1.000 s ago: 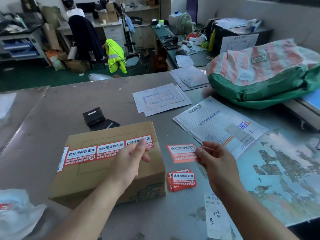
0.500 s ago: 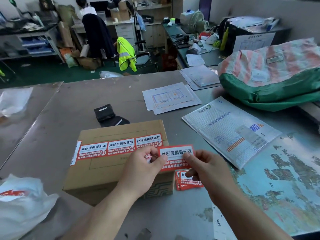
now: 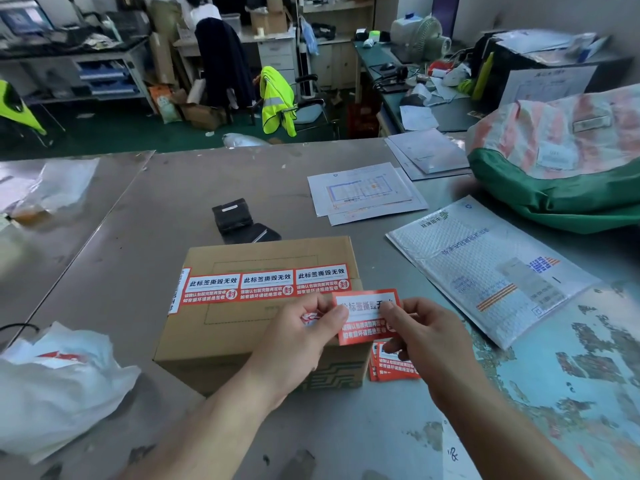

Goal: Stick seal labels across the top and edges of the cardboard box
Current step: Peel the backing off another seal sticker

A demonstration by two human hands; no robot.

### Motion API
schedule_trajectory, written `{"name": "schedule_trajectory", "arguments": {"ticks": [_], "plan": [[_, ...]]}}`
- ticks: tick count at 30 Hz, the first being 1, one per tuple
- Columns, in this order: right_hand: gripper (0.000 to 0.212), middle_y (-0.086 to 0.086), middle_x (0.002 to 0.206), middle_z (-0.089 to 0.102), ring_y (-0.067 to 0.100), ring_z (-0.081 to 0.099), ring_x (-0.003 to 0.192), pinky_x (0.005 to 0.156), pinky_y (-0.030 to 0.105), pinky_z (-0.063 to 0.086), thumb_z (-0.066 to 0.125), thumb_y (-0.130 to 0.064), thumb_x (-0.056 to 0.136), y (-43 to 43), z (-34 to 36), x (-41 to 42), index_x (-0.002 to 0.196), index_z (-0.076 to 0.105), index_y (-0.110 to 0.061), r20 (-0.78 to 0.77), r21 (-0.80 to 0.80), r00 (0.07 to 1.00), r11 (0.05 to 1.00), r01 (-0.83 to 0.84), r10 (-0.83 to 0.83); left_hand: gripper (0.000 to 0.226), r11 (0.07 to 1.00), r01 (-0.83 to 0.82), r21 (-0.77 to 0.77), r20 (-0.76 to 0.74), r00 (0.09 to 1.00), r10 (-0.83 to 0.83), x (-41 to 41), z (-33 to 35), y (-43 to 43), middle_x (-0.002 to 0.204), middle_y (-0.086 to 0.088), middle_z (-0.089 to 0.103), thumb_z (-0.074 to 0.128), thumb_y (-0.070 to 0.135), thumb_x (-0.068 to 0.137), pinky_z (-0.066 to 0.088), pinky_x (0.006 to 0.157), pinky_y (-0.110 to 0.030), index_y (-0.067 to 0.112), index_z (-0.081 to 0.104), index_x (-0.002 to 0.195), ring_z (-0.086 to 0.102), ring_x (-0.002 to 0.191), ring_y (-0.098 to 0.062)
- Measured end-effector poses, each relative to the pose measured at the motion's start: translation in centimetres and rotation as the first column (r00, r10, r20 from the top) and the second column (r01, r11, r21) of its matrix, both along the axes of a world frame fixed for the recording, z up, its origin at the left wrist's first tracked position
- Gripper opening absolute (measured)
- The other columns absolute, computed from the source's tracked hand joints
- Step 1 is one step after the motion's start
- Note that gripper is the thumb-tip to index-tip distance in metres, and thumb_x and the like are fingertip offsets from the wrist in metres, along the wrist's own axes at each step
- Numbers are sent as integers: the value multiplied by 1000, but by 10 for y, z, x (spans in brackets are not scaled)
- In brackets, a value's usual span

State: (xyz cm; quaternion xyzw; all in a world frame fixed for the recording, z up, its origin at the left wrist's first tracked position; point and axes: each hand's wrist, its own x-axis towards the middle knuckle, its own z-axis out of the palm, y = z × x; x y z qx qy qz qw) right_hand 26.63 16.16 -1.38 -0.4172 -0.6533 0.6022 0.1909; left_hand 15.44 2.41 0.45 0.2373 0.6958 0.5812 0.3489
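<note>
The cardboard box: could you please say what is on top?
Three red seal labels run across the cardboard box top; a fourth label folds over its left edge. The left hand and right hand, pinching a loose label, hide its near right corner.

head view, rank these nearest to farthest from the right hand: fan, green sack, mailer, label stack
From the right hand, which pinches a label:
1. label stack, just beneath it, slightly left.
2. mailer, ahead and to the right.
3. green sack, farther back on the right.
4. fan, at the far back of the room.
</note>
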Motion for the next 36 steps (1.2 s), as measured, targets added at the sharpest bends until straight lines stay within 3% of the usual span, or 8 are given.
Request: {"name": "schedule_trajectory", "arguments": {"ticks": [4,8,11,15,19,22,27,36], "plan": [[18,-1,64,75,9,67,48,55,30,49,73,-26,90,-1,-4,-6,78,71,-13,5,25,1000,999,-21,21,22,1000,4,23,42,999,-5,-4,-1,-3,57,10,60,63,40,83,32,42,-14,19,61,75,45,39,-3],[22,5,72,76,11,70,53,61,35,52,78,-30,85,2,-4,-10,95,60,-22,-15,36,1000,999,-5,6,29,997,-51,54,121,992,44,-11,-4,-6,70,-16,52,70,44,83,21,44,-25,16,62,79,29,43,-12],[25,6,73,73,11,69,56,62,38,51,79,-28,84,6,-3,-11,92,58,-19,-39,52,999,998,-34,37,39,989,-95,116,251,966,64,-14,-3,-4,70,-10,58,69,39,75,17,45,-24,3,61,91,28,43,-11],[14,-5,75,73,-4,64,67,60,9,41,70,-32,90,7,-1,-13,81,68,-21,-13,235,994,967,-103,109,38,984,-116,138,285,956,73,-17,-4,-1,68,-7,57,68,35,76,15,46,-26,3,60,93,25,42,-10],[34,-18,106,60,-8,54,103,77,4,36,51,-71,84,2,1,-15,81,70,-44,12,376,978,905,-198,209,36,980,-136,148,306,948,86,-20,-5,0,63,-6,54,67,33,78,15,43,-23,1,59,94,25,40,-9],[42,-28,108,58,-9,48,114,85,1,33,38,-72,80,-1,3,-16,87,74,-53,-25,399,957,881,-255,289,43,974,-161,161,348,933,97,-21,-5,3,61,-8,45,67,32,78,12,43,-24,-3,57,102,23,39,-9],[44,-19,109,68,9,64,113,91,22,50,43,-55,92,-1,3,-16,101,81,-33,-232,329,896,897,-294,378,43,969,-167,184,367,926,89,-24,-5,7,55,-6,34,68,34,73,15,41,-22,3,58,102,25,34,-8],[46,-13,108,76,4,70,106,85,15,52,47,-48,92,2,5,-19,101,82,-19,-330,257,865,918,-304,378,44,967,-146,209,403,914,51,-26,-6,6,64,-9,39,71,35,71,15,45,-26,4,57,99,27,37,-9]]}}
